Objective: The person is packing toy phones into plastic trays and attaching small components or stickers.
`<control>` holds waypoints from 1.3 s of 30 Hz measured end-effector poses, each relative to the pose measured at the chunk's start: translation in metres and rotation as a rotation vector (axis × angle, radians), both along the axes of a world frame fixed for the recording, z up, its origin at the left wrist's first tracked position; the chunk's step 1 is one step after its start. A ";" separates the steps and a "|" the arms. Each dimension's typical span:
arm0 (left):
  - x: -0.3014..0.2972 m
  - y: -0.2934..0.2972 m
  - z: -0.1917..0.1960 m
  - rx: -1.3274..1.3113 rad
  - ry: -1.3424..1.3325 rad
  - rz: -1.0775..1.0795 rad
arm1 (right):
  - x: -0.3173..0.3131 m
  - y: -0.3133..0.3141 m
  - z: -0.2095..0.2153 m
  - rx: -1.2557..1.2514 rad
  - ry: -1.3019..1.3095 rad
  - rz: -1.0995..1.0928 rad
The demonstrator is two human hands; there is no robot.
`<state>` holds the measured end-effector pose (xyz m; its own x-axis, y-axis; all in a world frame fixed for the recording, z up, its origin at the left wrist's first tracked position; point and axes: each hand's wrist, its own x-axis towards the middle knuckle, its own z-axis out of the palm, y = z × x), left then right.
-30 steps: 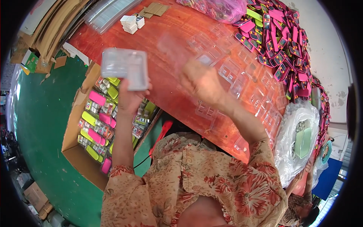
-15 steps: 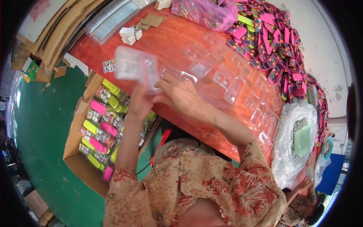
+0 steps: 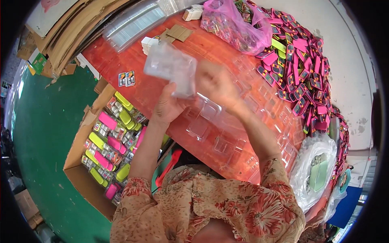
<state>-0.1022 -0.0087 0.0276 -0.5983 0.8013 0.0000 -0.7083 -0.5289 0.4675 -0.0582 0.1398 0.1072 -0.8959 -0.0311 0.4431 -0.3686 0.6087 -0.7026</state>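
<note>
My left hand (image 3: 169, 106) grips a stack of clear plastic blister trays (image 3: 172, 67) by its near end, holding it above the red table. To the right of the stack, my right hand (image 3: 219, 85) is smeared by motion, so its fingers cannot be made out. Single clear blister trays (image 3: 198, 127) lie spread over the table beneath and beside my right forearm. Two small printed cards (image 3: 126, 79) rest on the table, left of the stack.
An open carton (image 3: 77, 166) of packed pink and lime toy phones stands at left. Loose toy phones (image 3: 298, 69) are heaped at far right, by a pink plastic bag (image 3: 239, 32). A white bag (image 3: 298, 174) holds a green scoop (image 3: 319, 176). Flattened cardboard (image 3: 69, 40) leans far left.
My right hand has come away from the tray stack and moved right. The stack in my left hand has shifted right in view. The whole view has shifted slightly.
</note>
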 end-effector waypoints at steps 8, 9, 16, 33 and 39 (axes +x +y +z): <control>0.000 -0.022 -0.024 0.019 -0.030 0.026 | -0.066 0.069 -0.044 0.655 0.213 -0.416; 0.001 -0.024 -0.021 0.003 -0.015 0.027 | -0.072 0.077 -0.057 0.754 0.146 -0.462; 0.003 -0.028 -0.021 -0.055 -0.013 0.068 | -0.046 0.039 -0.042 0.500 -0.171 -0.297; -0.002 -0.011 -0.021 -0.109 0.007 0.009 | -0.022 -0.014 -0.026 -0.094 -0.552 0.389; 0.002 -0.026 -0.028 -0.023 0.023 -0.063 | -0.015 -0.015 -0.020 -0.141 -0.403 0.313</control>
<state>-0.0998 -0.0350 -0.0002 -0.5465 0.8374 -0.0052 -0.7287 -0.4724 0.4958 -0.0727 0.1247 0.0870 -0.9536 -0.2891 0.0845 -0.2011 0.4022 -0.8932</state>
